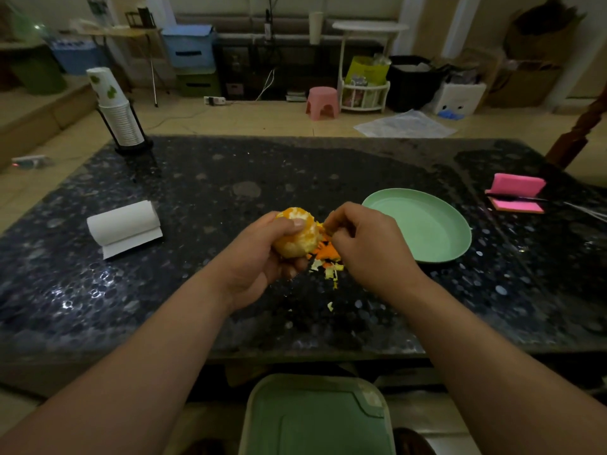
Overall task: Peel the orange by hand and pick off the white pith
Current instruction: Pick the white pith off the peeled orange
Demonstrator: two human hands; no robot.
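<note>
**Green lid (315,418) below, orange (297,236) nearly bare above**

Closest to the person sat a pale green lid, tucked just under the near edge of the desk (230,178), likely a bin waiting for scraps. Both forearms reached out over that edge. The left hand (259,254) gripped the orange from beneath, thumb pressed across its top, holding it raised above the middle of the desk so the other hand could work at it. Most of the rind was already off, and pale flesh and pith showed. The right hand (368,244) had its fingers curled tight against the fruit's right side, apparently pinching a shred of pith (321,225) to pull it away. Peel scraps (325,257) lay on the desk directly below, where they would naturally drop. A green plate (427,224) sat empty just beside the right hand, presumably meant for the cleaned fruit. A paper roll (124,228) lay toward the left edge, handy for sticky fingers.
</note>
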